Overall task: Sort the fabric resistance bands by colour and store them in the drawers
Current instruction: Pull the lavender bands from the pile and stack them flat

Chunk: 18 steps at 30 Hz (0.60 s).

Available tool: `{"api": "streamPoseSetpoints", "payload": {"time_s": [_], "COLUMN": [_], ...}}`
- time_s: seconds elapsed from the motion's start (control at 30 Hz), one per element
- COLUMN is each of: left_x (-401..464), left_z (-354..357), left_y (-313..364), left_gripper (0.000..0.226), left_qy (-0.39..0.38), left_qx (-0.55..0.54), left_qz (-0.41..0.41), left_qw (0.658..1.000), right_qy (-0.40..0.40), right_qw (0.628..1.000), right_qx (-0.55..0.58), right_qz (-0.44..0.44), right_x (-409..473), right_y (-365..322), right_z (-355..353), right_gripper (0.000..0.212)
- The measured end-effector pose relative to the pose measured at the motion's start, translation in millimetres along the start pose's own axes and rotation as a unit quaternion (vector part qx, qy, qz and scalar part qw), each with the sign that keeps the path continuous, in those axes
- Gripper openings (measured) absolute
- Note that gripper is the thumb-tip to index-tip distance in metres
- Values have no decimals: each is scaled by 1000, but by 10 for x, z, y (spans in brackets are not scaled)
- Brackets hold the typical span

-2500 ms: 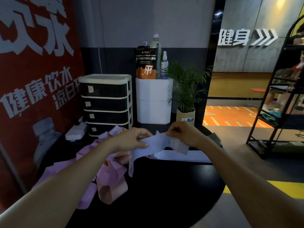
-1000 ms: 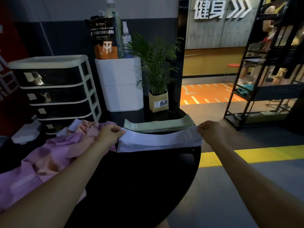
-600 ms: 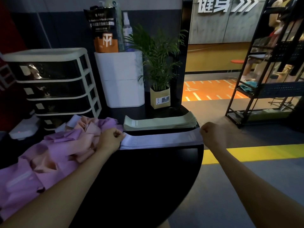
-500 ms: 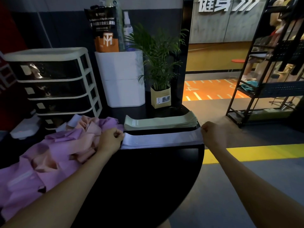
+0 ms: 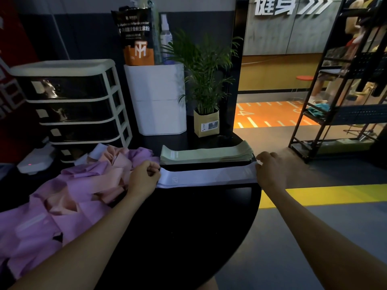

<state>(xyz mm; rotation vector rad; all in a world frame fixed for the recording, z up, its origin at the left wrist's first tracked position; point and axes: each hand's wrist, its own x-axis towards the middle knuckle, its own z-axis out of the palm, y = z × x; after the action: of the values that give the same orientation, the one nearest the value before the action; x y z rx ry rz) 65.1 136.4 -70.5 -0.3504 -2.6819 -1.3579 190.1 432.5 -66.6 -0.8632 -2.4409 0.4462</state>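
A pale lavender band [image 5: 207, 176] lies stretched flat across the black round table [image 5: 188, 227]. My left hand [image 5: 144, 177] pinches its left end and my right hand [image 5: 270, 170] pinches its right end at the table's edge. Just behind it sits a neat stack of light green bands [image 5: 206, 154]. A loose heap of pink and purple bands [image 5: 69, 193] covers the table's left side. The cream drawer unit with dark drawers [image 5: 75, 107] stands at the back left, all drawers closed.
A white bin [image 5: 157, 99] with a pouch and bottles on top stands behind the table, next to a potted plant [image 5: 206, 122]. A white power strip [image 5: 34, 162] lies at the left. A black metal rack [image 5: 343, 80] stands to the right, across the floor.
Both hands pulled the lavender band out straight and lowered it flat onto the table in front of the green stack. In the last half second hardly anything has moved.
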Motion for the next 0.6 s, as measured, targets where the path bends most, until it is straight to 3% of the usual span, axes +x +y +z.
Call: {"api": "streamPoseSetpoints", "payload": {"time_s": [0.13, 0.3, 0.43, 0.6], "left_x": [-53, -218, -192, -146], "left_z": [-20, -33, -27, -26], "left_y": [-38, -208, -319, -401], "left_gripper": [17, 40, 57, 63], "left_qy": [-4, -80, -114, -130], "left_qx": [-77, -101, -69, -119], "left_qz": [20, 75, 102, 84], "left_qw": [997, 989, 986, 981], "right_qy": [-15, -222, -336, -398], "right_qw": [996, 941, 903, 874], "right_qx": [48, 111, 69, 18], "right_qz": [-71, -229, -259, -278], "right_x": [-112, -285, -306, -225], "right_y": [-315, -845, -1151, -1338], "right_z": [-46, 111, 267, 444], "right_gripper": [24, 41, 70, 90]}}
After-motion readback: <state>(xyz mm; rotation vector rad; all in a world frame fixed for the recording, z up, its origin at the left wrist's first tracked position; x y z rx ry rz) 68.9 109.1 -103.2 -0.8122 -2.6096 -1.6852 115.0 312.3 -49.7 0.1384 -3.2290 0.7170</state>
